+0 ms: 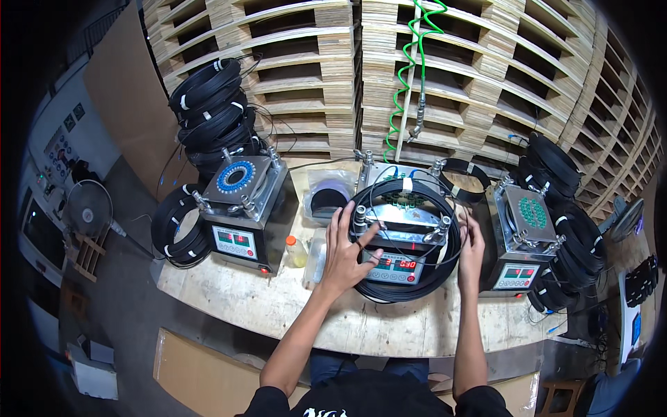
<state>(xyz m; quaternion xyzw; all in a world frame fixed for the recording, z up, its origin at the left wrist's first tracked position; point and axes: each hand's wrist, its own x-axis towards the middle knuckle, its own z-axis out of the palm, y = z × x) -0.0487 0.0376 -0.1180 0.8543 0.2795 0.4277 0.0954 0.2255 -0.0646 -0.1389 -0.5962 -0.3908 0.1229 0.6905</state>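
A large coil of black cable (408,296) with a white tie at its top stands tilted in front of the middle machine. My left hand (342,256) grips the coil's left side, with fingers spread over it and the forefinger and thumb reaching inside the ring. On the opposite side, my right hand (472,244) is closed at the coil's right edge; its fingertips are partly hidden. Through the ring show the middle machine's metal top plate (389,217) and its display panel (393,267) with red digits. Loose cable strands cross the ring.
A left machine (243,201) bears a ring of blue-tipped connectors; a right machine (521,222) bears green ones. Stacks of black coils (212,115) stand behind. A small bottle with an orange cap (296,251) is on the wooden table (236,292). A green spiral hose (403,76) hangs before pallets (299,76).
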